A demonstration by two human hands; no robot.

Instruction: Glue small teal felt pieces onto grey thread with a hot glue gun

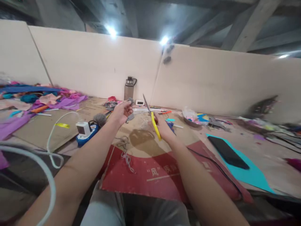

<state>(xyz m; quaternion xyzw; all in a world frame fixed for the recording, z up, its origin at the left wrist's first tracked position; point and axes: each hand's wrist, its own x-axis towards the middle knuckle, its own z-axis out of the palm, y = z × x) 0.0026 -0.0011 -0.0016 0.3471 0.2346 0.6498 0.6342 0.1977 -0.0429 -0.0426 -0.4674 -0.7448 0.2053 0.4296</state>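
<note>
My left hand is raised over the table, its fingers pinching a small grey fuzzy piece that looks like yarn. Close by on the right, my right hand grips a pair of scissors with yellow handles, the blades pointing up and away. The two hands are apart. Below them, a loose strand of grey yarn trails over the red and tan board. A ball of grey yarn lies left of my left forearm.
A bottle and small white digital display stand by the partition. At left are a blue power strip, white cable and coloured fabric scraps. At right, a black phone lies on turquoise sheet; a bowl sits behind.
</note>
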